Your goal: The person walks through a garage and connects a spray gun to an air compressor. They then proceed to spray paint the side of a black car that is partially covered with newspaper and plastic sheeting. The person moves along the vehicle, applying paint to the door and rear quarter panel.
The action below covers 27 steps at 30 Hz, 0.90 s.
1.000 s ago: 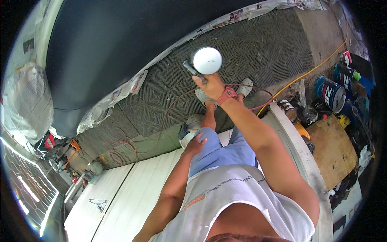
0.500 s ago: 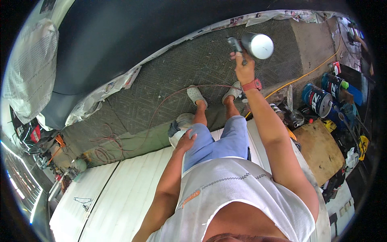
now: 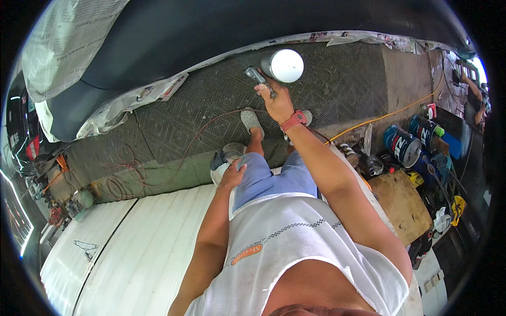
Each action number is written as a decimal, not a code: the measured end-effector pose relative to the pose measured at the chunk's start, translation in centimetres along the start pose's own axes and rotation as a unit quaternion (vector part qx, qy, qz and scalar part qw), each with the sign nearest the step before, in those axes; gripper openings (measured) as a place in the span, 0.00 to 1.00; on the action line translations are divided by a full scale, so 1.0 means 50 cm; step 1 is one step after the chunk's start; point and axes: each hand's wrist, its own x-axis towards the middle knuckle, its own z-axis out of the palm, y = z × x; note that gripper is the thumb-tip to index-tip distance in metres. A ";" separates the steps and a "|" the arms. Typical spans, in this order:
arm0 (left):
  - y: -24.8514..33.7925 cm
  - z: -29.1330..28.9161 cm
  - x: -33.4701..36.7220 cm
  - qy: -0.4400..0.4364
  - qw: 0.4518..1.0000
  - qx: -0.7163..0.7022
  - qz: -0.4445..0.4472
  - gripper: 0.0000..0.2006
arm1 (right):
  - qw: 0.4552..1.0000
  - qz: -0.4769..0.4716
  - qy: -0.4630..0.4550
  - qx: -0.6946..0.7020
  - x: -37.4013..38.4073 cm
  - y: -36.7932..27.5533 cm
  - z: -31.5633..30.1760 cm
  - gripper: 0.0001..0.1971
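Observation:
My right hand (image 3: pixel 278 101) is wrapped round the grip of a spray gun (image 3: pixel 255 75), held out ahead of me over the floor. A cup with a round white top (image 3: pixel 286 66) sits on the gun's right side. Just beyond lies a long, dark, curved vehicle panel (image 3: pixel 179 39), with printed paper (image 3: pixel 142 97) along its lower edge; the gun is apart from it. My left hand (image 3: pixel 232 175) rests against my left thigh on the blue shorts (image 3: pixel 258 181), thumb apart, holding nothing I can see. Part of its fingers is hidden.
A thin reddish hose (image 3: pixel 211 125) crosses the dark mat (image 3: pixel 327 79) and coils at left. At right are a yellow cord (image 3: pixel 390 115), blue cans (image 3: pixel 402 146) and a wooden board (image 3: pixel 400 205). A white ribbed panel (image 3: pixel 153 231) lies behind me. Another person (image 3: pixel 474 97) is far right.
My right hand has moved left with the spray gun, and the view has shifted. My left hand stays at my thigh.

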 end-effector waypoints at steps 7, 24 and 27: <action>-0.051 0.000 0.010 0.025 1.000 -0.016 -0.001 0.32 | 0.998 0.018 0.054 0.022 0.018 0.007 -0.065 0.16; -0.113 0.003 0.025 0.063 0.992 -0.098 0.040 0.33 | 0.987 0.047 0.155 -0.010 0.000 -0.031 -0.130 0.18; -0.134 -0.005 0.020 0.089 0.988 -0.112 0.053 0.32 | 0.997 0.015 0.063 -0.041 -0.015 -0.024 0.012 0.15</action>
